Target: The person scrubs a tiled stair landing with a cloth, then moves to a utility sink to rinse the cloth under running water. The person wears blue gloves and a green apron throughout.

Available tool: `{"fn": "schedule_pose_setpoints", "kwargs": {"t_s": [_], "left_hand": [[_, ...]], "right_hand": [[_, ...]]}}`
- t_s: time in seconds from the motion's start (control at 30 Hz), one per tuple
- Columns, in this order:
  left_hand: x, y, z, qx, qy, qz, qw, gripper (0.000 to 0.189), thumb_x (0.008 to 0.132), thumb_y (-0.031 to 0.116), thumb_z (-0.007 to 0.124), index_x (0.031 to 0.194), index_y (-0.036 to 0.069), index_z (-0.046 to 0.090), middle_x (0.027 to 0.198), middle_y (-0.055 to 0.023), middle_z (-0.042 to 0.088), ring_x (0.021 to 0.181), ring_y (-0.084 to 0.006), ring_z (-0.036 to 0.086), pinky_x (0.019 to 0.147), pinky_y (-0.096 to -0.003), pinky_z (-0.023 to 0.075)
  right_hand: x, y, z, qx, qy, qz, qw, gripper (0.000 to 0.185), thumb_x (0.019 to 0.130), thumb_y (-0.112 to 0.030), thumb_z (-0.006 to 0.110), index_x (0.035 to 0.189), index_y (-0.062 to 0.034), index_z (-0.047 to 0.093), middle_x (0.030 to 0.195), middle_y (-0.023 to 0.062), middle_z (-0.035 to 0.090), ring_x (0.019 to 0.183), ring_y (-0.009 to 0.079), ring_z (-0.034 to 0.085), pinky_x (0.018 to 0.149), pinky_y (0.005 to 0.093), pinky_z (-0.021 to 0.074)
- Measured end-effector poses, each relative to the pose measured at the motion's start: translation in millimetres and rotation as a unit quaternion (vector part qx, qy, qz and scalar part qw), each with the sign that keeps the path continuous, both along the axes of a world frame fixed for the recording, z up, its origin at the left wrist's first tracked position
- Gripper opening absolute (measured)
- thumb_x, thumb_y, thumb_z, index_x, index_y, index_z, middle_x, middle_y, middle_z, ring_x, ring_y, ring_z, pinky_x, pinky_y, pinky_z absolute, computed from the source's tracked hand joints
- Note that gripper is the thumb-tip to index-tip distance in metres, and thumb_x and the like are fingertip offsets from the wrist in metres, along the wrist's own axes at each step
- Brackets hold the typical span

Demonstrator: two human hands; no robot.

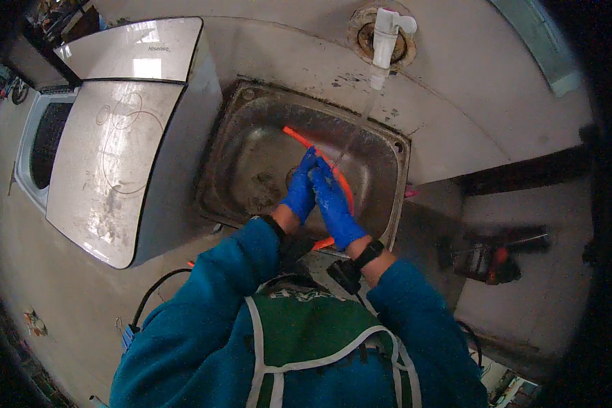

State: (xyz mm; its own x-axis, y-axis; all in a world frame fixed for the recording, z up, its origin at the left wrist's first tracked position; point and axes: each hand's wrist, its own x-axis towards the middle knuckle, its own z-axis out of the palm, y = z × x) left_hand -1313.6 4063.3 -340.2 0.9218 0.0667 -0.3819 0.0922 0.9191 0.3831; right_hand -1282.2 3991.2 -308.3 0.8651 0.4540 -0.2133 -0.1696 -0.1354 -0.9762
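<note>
My left hand [301,189] and my right hand [331,196], both in blue gloves, are pressed together over a stainless steel sink [265,148]. Their fingers point toward the sink's far side. An orange flexible strip or hose [297,135] curves past the fingertips and along the outer side of my right hand. Another orange length [324,244] shows near the sink's front rim, below my right wrist. Whether anything sits between the palms is hidden. Beyond the hands, a white plastic tap [385,43] on the wall runs a thin stream of water into the sink.
A Hisense washing machine [112,153] stands close on the left of the sink. A wall [296,56] rises behind it. On the right, a dark recess holds a blurred tool-like object with a red part [497,262]. A black cable [158,290] bends beside my left sleeve.
</note>
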Motion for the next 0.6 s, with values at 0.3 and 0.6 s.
{"fn": "schedule_pose_setpoints", "kwargs": {"t_s": [0.3,0.6], "left_hand": [[-1.9,-6.7,4.8,0.027,-0.03,0.02,0.999,0.042,0.091,0.037,0.043,0.123,0.011,0.047,0.113,-0.0065,0.055,0.094,-0.0214,0.054,0.079,-0.0351,0.0467],[-6.8,-7.6,-12.2,0.032,0.014,-0.112,0.993,0.048,0.088,0.047,0.045,0.123,0.014,0.047,0.114,-0.0039,0.054,0.1,-0.0184,0.051,0.082,-0.0356,0.0432]], "right_hand": [[5.3,0.8,13.0,0.001,0.159,-0.062,0.985,0.043,0.094,-0.038,0.04,0.119,-0.0041,0.05,0.106,0.0079,0.059,0.098,0.0212,0.054,0.088,0.027,0.0407],[5.7,0.7,15.6,0.004,0.156,-0.049,0.987,0.045,0.094,-0.031,0.042,0.129,-0.0035,0.042,0.12,0.0073,0.052,0.107,0.0183,0.049,0.095,0.0304,0.037]]}}
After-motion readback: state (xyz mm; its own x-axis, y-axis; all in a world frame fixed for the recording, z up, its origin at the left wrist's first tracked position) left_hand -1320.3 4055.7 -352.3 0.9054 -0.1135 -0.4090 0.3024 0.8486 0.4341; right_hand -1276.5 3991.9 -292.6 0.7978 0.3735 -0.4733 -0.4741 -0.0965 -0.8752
